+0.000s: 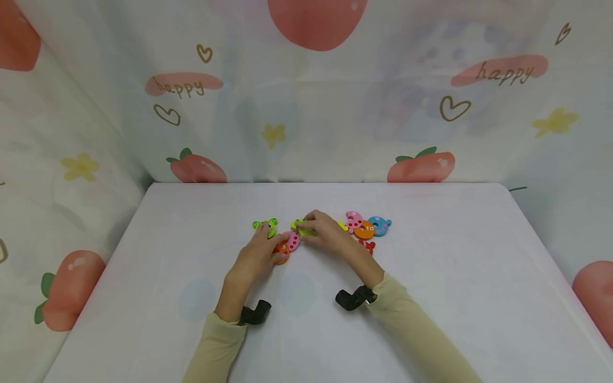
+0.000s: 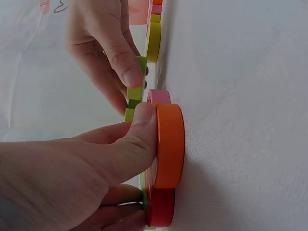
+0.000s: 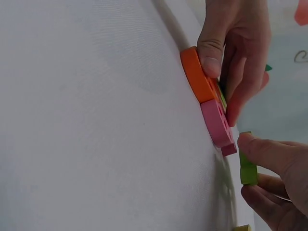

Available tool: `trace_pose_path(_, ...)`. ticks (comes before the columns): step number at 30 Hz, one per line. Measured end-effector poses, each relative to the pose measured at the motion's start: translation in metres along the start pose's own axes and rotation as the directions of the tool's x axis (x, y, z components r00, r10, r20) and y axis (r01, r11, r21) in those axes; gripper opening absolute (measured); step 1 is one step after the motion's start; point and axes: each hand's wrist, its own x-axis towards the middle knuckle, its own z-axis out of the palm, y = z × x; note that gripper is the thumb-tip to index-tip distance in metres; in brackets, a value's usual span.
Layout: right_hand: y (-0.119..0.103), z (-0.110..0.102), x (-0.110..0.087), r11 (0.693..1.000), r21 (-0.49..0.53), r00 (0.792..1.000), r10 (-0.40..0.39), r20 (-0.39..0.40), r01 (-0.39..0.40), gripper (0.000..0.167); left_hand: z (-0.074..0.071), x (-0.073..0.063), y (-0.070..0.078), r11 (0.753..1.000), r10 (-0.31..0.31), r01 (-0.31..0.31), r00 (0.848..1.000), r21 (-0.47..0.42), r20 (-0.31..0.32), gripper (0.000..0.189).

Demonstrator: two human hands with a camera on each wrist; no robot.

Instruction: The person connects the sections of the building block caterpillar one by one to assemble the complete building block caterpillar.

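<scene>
My right hand (image 1: 329, 232) pinches a flat green toy piece (image 3: 248, 171) between thumb and fingers, holding it close over the table beside a pink dotted piece (image 1: 293, 242). My left hand (image 1: 256, 254) lies over a small cluster of pieces. Its thumb presses on an orange piece (image 2: 171, 144), and its fingers reach across the others. The orange piece joins the pink one. Below it in the left wrist view is a red piece (image 2: 161, 209), partly hidden by fingers. A green animal-head piece (image 1: 272, 229) shows past the left fingertips.
Right of my right hand lie a pink dotted piece (image 1: 354, 219), an orange numbered piece (image 1: 365, 230), a blue piece (image 1: 380, 226) and a red one (image 1: 368, 246). A yellow piece (image 2: 154, 42) is partly hidden behind the right hand. The white table (image 1: 455, 298) meets a printed curtain (image 1: 306, 106).
</scene>
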Motion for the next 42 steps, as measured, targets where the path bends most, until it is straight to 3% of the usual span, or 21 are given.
trace_pose_path(12, -0.0025, 0.0052, 0.0073, 1.000, 0.014, 0.999, -0.005, 0.041, 0.005, 0.043, 0.0008, 0.0001, -0.0008, 1.000, 0.007, -0.007, 1.000, 0.004, -0.010, 0.054)
trace_pose_path(42, -0.0058, 0.0059, 0.0102, 0.999, -0.045, 0.998, -0.015, 0.059, 0.017, 0.039, 0.0013, -0.0004, 0.0012, 1.000, 0.009, -0.008, 1.000, 0.017, -0.015, 0.054)
